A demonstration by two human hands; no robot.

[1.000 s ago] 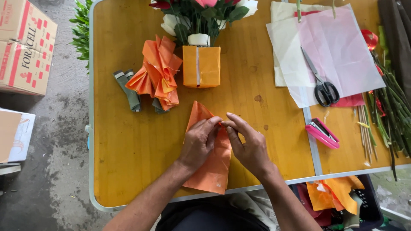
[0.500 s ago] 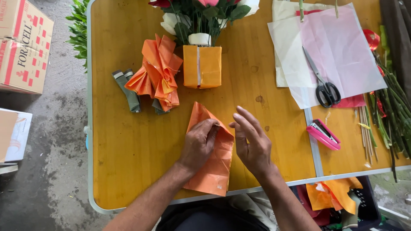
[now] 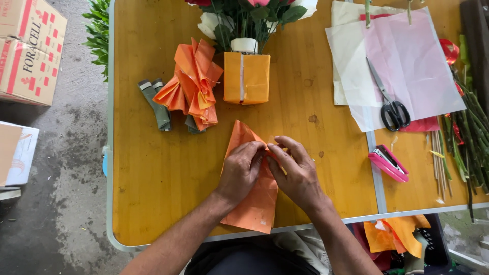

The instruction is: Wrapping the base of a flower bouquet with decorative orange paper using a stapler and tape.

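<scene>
Probably at risk of a crooked crease: left hand [image 3: 243, 170] and right hand [image 3: 298, 175] pinching, fingertips together, on the orange paper sheet [image 3: 253, 198] near the near edge of the table [image 3: 153, 193]; could slip or tear (thin stuff). Orange-wrapped box [image 3: 247, 77] toward the far edge, holding flowers [image 3: 244, 20]. Folded orange fans [image 3: 192, 84] alongside.

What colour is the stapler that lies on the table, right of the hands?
The stapler is bright pink with a dark strip, seen in the head view.
</scene>
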